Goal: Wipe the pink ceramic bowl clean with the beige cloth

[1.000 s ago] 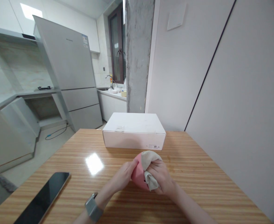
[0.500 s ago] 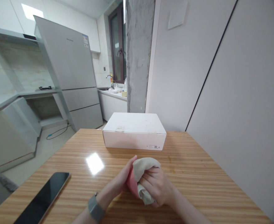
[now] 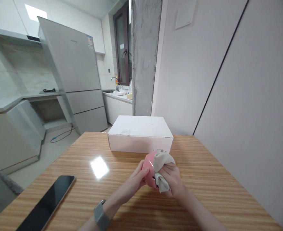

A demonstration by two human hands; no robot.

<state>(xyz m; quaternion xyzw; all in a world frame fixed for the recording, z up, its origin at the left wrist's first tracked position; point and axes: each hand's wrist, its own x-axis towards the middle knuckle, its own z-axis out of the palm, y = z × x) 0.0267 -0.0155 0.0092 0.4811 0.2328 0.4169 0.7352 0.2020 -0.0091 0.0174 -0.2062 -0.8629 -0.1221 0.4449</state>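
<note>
Head view: the left hand (image 3: 139, 175), a watch (image 3: 101, 214) on its wrist, is closed on the left side of a pink object (image 3: 149, 169); the right hand (image 3: 172, 178) grips a pale cloth (image 3: 162, 175) against its right side. A white box (image 3: 140, 134) lies beyond the hands, a phone (image 3: 47, 202) left of them, both on the wooden table (image 3: 204, 189).
</note>
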